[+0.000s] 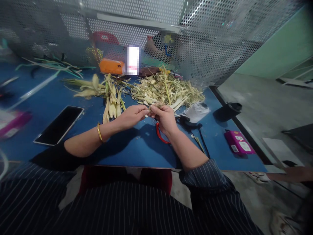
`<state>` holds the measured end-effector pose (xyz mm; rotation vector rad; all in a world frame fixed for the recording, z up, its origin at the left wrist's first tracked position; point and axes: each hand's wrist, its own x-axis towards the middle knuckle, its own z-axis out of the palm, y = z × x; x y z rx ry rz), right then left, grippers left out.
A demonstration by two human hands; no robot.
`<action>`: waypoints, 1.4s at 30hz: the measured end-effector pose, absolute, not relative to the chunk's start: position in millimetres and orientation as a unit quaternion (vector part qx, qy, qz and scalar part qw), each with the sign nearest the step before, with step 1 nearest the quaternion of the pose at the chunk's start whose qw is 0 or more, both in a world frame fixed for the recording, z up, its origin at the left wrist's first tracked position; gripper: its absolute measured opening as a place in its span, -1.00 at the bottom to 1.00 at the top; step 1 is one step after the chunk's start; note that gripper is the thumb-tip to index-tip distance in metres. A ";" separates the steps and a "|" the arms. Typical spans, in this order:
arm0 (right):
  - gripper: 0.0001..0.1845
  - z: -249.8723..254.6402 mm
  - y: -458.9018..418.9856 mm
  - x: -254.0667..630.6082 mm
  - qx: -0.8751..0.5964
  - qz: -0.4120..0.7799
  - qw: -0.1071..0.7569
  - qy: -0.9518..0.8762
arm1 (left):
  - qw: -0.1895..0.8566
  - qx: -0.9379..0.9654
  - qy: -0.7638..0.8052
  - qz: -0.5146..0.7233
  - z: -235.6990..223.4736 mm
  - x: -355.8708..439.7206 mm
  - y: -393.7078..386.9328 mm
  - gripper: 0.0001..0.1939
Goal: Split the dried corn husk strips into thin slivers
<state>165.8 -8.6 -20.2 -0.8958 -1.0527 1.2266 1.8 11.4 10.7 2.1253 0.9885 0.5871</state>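
My left hand (133,115) and my right hand (164,117) meet over the blue table (137,150), both pinched on one thin pale plant strip (153,106) held between them. A gold bangle sits on my left wrist. Just beyond the hands lies a heap of shredded husk strips (166,89). To the left of it lie several pale peeled stalks (111,98). Red-handled scissors (160,135) lie under my right wrist, partly hidden.
A black phone (60,124) lies at the left, a pink box (238,142) at the right, a black cup (231,109) near the right edge. A clear bag (197,111) and black tool lie beside the heap. A perforated metal screen (220,39) stands behind; a person sits beyond it.
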 end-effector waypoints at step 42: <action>-0.33 32.8 -14.6 394.6 -0.770 -0.051 0.013 -0.636 | 0.254 0.830 0.447 0.216 9.4 -3.9 21.9 -0.68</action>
